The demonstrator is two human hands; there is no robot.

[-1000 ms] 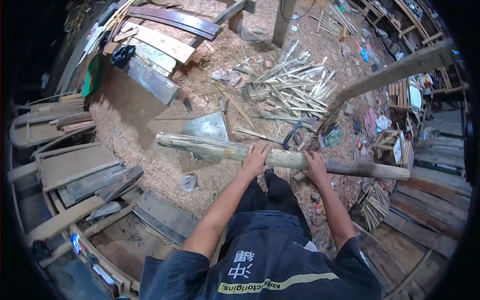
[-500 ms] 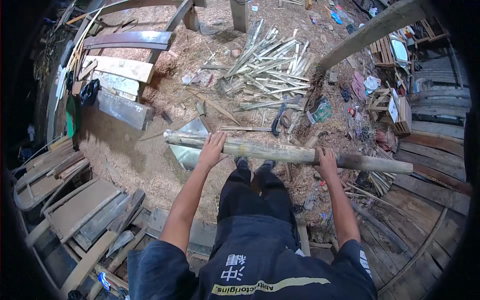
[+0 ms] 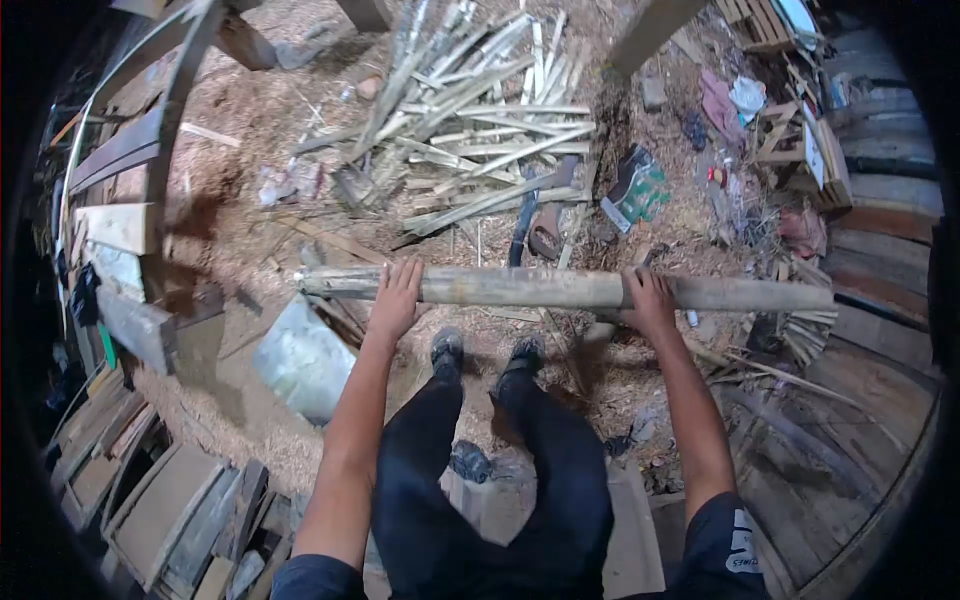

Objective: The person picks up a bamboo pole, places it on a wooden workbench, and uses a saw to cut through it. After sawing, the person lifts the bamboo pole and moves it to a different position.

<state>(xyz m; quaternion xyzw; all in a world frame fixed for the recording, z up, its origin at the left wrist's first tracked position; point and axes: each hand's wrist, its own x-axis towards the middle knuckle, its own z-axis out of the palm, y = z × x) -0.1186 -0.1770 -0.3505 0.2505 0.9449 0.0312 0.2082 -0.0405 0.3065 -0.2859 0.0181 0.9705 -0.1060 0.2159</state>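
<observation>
A long, thick bamboo pole (image 3: 520, 287) lies crosswise in front of me, nearly level, above my shoes. My left hand (image 3: 398, 292) is closed over it left of the middle, with the pole's left end sticking out beyond. Farther right, my right hand (image 3: 650, 300) grips the same pole, and a long stretch of it runs past that hand. The undersides of both grips are hidden. Just past the pole, a dark-handled tool (image 3: 522, 225) and a brown handle (image 3: 545, 232) like a saw's lie by the pile of split strips (image 3: 490, 130).
A pale metal sheet (image 3: 303, 362) lies on the chip-covered ground at left. Upright posts (image 3: 650, 35) stand ahead. A green bag (image 3: 640, 190) and a wooden crate (image 3: 815, 160) lie to the right. Boards (image 3: 165, 510) are stacked at lower left.
The view has shifted, bringing the legs and shoes into fuller sight. The pole has turned closer to level, its right end rising in the picture. Both hands keep their hold.
</observation>
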